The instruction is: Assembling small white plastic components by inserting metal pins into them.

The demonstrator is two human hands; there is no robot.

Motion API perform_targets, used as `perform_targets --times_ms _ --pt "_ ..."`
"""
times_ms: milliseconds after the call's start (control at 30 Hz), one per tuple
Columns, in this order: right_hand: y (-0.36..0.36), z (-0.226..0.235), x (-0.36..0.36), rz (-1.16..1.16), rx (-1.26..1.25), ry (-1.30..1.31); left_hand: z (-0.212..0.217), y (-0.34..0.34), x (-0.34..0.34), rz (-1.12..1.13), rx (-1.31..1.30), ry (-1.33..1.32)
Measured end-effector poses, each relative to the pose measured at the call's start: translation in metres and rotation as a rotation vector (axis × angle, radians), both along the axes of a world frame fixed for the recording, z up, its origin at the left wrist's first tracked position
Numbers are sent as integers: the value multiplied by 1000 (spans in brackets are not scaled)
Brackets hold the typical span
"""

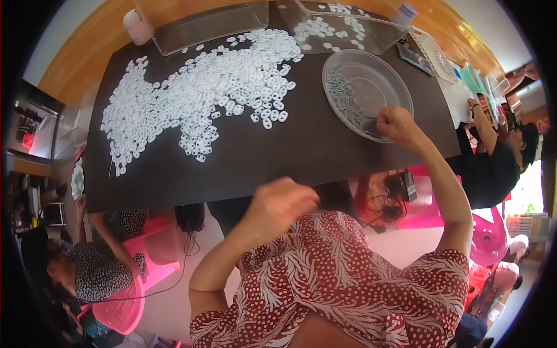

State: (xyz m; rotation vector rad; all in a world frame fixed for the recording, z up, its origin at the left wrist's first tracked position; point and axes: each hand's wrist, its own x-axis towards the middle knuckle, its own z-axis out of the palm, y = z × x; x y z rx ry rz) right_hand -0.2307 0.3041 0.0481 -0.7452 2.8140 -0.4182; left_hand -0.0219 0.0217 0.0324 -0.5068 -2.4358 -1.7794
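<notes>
While the right hand point(397, 124), fingers pressed together, picks screws point(343, 98) from the round bowl point(400, 87), the closed left hand point(284, 203) waits near the desk point(278, 156) edge for rings point(197, 98).

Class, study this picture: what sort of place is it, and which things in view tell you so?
Probably a small hand-assembly or sorting workroom. A dark table carries a big heap of small white plastic rings, a clear round bowl holds small metal parts, and other people sit around on pink plastic stools.

A flat dark rectangular device point(415, 57) (probably a screen, detail too small to confirm) lies at the far right of the worktop point(301, 151), beside a white mesh tray point(436, 55). No packages, labels or signs are discernible.
</notes>
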Motion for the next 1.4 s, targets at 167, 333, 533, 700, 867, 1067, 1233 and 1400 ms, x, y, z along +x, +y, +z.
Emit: perform_targets --times_ms 167,333,533,700,867,1067,1233,1400 --pt "-2 3 10 -38 -112 88 -2 -51 -39 658 -319 257" --pt "-18 24 26 -83 -355 128 -24 -63 -80 764 -620 322" --pt "-43 26 49 5 -508 199 -35 -52 -97 785 -825 244" --pt "-76 26 61 57 -624 147 -35 -54 -100 738 -699 98" --pt "-114 16 69 83 -762 24 -35 -55 -98 746 -627 177" --pt "-144 -1 81 114 -881 -281 -25 -52 -71 667 -271 130" --pt "-164 -13 84 139 -895 -410 -16 -43 -44 551 281 -146" --pt "-175 -26 84 220 -1025 -426 -15 -39 -37 426 646 -210"
